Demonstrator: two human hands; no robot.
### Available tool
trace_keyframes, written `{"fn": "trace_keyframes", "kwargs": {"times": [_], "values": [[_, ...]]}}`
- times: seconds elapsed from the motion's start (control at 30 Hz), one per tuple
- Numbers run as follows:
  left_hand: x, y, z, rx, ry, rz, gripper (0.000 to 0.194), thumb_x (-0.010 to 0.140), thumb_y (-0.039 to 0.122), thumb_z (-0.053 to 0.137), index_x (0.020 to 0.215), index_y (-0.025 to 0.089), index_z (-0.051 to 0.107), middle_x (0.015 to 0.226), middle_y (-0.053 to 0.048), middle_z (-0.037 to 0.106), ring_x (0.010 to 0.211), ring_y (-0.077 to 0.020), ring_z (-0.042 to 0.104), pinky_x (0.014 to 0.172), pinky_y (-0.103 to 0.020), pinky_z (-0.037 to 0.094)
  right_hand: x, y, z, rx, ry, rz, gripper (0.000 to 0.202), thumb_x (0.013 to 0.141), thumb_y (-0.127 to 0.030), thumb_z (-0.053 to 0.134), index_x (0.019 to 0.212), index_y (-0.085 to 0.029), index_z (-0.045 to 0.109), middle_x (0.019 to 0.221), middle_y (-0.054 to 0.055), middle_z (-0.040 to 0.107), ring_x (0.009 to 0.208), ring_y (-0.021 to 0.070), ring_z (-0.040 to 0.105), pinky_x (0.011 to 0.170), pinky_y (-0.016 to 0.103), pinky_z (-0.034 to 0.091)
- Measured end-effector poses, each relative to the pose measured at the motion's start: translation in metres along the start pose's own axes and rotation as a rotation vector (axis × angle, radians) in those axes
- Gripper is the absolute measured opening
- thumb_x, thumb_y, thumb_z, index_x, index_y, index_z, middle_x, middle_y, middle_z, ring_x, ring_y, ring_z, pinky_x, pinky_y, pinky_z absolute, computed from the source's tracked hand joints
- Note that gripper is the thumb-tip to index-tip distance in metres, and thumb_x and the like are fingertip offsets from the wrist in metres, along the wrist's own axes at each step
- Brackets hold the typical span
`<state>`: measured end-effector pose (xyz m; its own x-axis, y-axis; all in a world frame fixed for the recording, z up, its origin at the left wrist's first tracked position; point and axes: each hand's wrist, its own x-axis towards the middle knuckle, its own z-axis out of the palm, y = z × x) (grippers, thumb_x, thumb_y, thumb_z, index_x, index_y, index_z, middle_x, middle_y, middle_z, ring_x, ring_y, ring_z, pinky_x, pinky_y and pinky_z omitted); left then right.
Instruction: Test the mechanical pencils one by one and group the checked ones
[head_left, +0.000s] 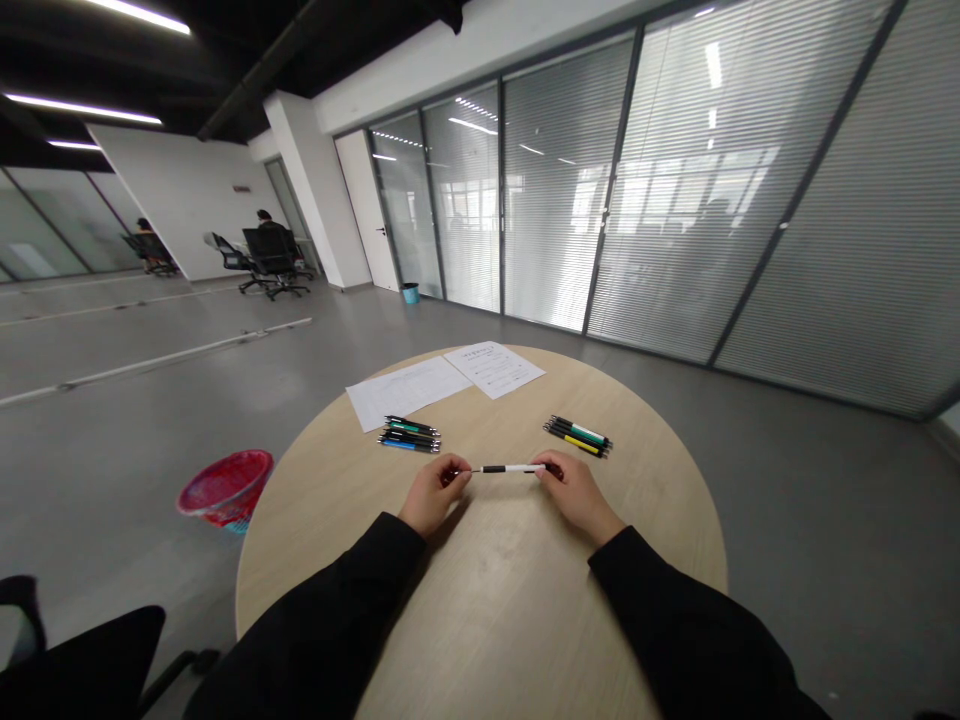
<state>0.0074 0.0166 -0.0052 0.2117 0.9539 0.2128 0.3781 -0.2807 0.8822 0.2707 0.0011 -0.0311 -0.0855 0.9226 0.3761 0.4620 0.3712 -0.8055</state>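
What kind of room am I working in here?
Probably an open-plan office: mesh-backed swivel chairs stand at the far side, glass partitions with blinds line one wall, and printed sheets lie on the round table near both hands.

The bare counter (pixel 487 600) in front of me gives free room, right up between my forearms. Between the left pens (pixel 409 434) and the right pens (pixel 577 436), my hands could pass straight ahead toward the papers (pixel 495 368), which lie flat. Each pen bundle blocks a low sweep sideways; beyond the right pens, bare surface reaches the edge.
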Motion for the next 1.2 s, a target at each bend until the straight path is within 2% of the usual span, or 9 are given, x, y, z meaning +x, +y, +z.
{"fn": "trace_keyframes", "kwargs": {"times": [0.33, 0.5, 0.9, 1.2], "values": [[0.000, -0.003, 0.000, 0.044, 0.022, 0.028, 0.020, 0.086, 0.037, 0.053, 0.081, 0.018, 0.054, 0.061, 0.005, 0.044, 0.056, -0.0127, 0.041, 0.055, -0.025, 0.033, 0.000, 0.001, -0.002, -0.019, 0.015, -0.001, 0.017, 0.085, -0.025, 0.055, 0.089, -0.019, 0.071, 0.079, 0.002, 0.067, 0.070, 0.0169, 0.056, 0.066, 0.028, 0.042], [0.000, -0.006, 0.001, 0.029, 0.016, 0.033, 0.017, 0.085, 0.035, 0.054, 0.083, 0.019, 0.055, 0.063, 0.005, 0.045, 0.057, -0.0126, 0.042, 0.056, -0.025, 0.034, 0.001, 0.002, -0.002, -0.024, 0.018, -0.011, 0.017, 0.085, -0.025, 0.055, 0.088, -0.019, 0.071, 0.078, 0.002, 0.067, 0.070, 0.0170, 0.056, 0.065, 0.028, 0.041], [0.002, -0.012, -0.001, 0.078, 0.087, 0.049, 0.017, 0.087, 0.036, 0.051, 0.085, 0.019, 0.055, 0.068, 0.003, 0.048, 0.059, -0.0135, 0.043, 0.057, -0.026, 0.035, 0.001, 0.005, -0.004, -0.020, 0.026, 0.005, 0.017, 0.086, -0.025, 0.056, 0.090, -0.019, 0.071, 0.081, 0.003, 0.068, 0.071, 0.0178, 0.058, 0.066, 0.028, 0.043], [0.000, -0.011, -0.001, 0.224, 0.076, 0.081, 0.012, 0.092, 0.030, 0.041, 0.087, 0.021, 0.048, 0.078, 0.000, 0.053, 0.075, -0.0181, 0.050, 0.073, -0.031, 0.041, 0.001, 0.005, -0.004, -0.025, 0.041, 0.031, 0.018, 0.086, -0.027, 0.054, 0.090, -0.020, 0.071, 0.080, 0.003, 0.067, 0.071, 0.0184, 0.057, 0.067, 0.029, 0.043]]}}
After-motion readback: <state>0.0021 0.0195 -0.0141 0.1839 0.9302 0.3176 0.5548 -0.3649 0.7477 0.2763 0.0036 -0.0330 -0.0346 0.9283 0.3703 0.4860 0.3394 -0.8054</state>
